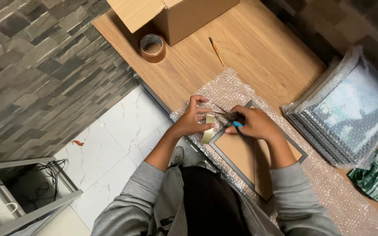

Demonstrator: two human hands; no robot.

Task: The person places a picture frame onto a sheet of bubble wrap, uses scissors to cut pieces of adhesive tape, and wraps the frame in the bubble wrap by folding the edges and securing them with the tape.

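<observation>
**Hands with tape and scissors over a picture frame**

Grey sleeves lead to both hands above a picture frame (pixel 241 153), lying back-up on bubble wrap (pixel 329 192) near the surface's (pixel 259 48) left edge. Left hand (pixel 192 120): grip clamped on a roll of tape (pixel 207 129) at the frame's corner. Right hand (pixel 254 123): grip closed on blue-handled scissors (pixel 228 118), blades pointing toward the tape. Far edge: cardboard box (pixel 184 17), brown tape roll (pixel 152 47), pencil (pixel 216 51). Right edge: stack of wrapped frames (pixel 351 113).
</observation>
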